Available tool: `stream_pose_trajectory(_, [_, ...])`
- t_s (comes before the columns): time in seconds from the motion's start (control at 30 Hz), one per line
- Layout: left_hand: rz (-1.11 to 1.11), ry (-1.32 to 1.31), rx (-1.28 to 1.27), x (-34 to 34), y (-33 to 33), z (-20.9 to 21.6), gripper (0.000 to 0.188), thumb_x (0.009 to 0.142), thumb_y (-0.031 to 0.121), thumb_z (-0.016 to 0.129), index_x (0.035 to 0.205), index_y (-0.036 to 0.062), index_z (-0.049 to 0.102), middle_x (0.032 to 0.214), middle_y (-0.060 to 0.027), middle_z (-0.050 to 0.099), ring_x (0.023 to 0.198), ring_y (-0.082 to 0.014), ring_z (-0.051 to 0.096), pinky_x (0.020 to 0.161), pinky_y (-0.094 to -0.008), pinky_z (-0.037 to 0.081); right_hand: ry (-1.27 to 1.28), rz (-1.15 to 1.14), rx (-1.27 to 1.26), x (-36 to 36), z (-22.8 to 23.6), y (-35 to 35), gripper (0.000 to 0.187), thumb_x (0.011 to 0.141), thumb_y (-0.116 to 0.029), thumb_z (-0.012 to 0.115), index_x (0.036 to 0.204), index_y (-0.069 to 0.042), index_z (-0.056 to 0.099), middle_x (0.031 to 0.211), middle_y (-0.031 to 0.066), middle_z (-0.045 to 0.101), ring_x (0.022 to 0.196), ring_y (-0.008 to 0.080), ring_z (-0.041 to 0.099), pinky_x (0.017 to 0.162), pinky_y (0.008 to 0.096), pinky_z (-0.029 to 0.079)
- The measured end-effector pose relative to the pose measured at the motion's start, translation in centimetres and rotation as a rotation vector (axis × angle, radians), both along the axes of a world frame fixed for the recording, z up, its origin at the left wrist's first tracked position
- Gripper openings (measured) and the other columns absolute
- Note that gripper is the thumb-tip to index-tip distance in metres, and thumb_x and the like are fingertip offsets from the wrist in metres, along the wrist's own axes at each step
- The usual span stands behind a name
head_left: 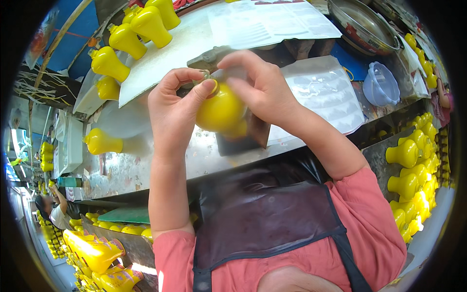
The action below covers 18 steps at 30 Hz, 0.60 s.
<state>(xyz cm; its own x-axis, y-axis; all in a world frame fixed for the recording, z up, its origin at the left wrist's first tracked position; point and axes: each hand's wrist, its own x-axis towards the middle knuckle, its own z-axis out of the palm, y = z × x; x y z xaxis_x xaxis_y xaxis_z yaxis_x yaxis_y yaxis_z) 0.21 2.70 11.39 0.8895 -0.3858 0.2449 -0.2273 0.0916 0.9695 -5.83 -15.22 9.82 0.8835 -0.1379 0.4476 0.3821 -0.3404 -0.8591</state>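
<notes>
A glossy yellow vase (221,109) with a rounded body is tilted over the worktable, its narrow neck toward my left hand (172,104). The left thumb and fingers pinch it at the neck, where a clear piece shows between the fingertips. My right hand (265,90) is at the vase's right side, its fingers curved and partly smeared by motion; whether they grip it cannot be made out. Below the vase stands a dark block (248,138) on the table. A similar yellow vase (103,141) lies on its side to the left.
Several yellow vases (109,64) stand on a white board (160,63) at the far left. Plastic-covered sheets (316,92) lie right of my hands, near a pale blue basket (381,85) and a metal basin (365,27). More vases crowd both sides (406,153). A co-worker (58,209) is at far left.
</notes>
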Motion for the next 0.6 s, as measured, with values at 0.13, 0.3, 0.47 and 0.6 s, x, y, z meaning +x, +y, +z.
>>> stream_pose_trajectory(0.13, [0.036, 0.022, -0.028, 0.1, -0.2, 0.0, 0.015, 0.089, 0.003, 0.078, 0.101, 0.0012, 0.069, 0.101, -0.004, 0.07, 0.092, -0.0106, 0.066, 0.084, -0.0235, 0.054, 0.109, 0.013, -0.049, -1.2, 0.9, -0.2, 0.022, 0.091, -0.006, 0.061, 0.113, -0.007, 0.063, 0.093, 0.015, 0.072, 0.078, 0.0316, 0.071, 0.068, 0.0384, 0.053])
stream_pose_trajectory(0.3, [0.117, -0.134, 0.179, 1.0, 0.0, -0.1, 0.014, 0.089, 0.001, 0.076, 0.101, 0.001, 0.07, 0.098, -0.0036, 0.07, 0.091, -0.0099, 0.065, 0.082, -0.0226, 0.053, -0.072, 0.063, -0.173, -2.4, 0.1, 1.1, 0.02, 0.092, -0.008, 0.062, 0.111, -0.01, 0.064, 0.094, 0.0141, 0.073, 0.08, 0.0351, 0.07, 0.067, 0.0403, 0.054])
stream_pose_trajectory(0.47, [0.024, -0.003, -0.009, 0.3, 0.0, -0.1, 0.013, 0.088, 0.001, 0.077, 0.099, -0.0015, 0.07, 0.098, -0.0065, 0.071, 0.09, -0.0112, 0.065, 0.081, -0.0236, 0.054, -0.083, 0.012, -0.003, -1.1, -0.6, 0.4, 0.018, 0.092, -0.006, 0.061, 0.109, -0.006, 0.065, 0.091, 0.0142, 0.072, 0.073, 0.0287, 0.07, 0.066, 0.0363, 0.053])
stream_pose_trajectory(0.6, [-0.046, 0.015, -0.136, 0.3, -0.2, -0.6, 0.015, 0.089, 0.0, 0.076, 0.103, -0.0019, 0.069, 0.111, -0.012, 0.072, 0.097, -0.0129, 0.066, 0.086, -0.0258, 0.055, -0.07, 0.014, 0.093, 0.1, -0.4, -0.6, 0.017, 0.092, -0.005, 0.061, 0.108, -0.004, 0.065, 0.088, 0.0144, 0.071, 0.068, 0.0227, 0.067, 0.064, 0.0334, 0.051])
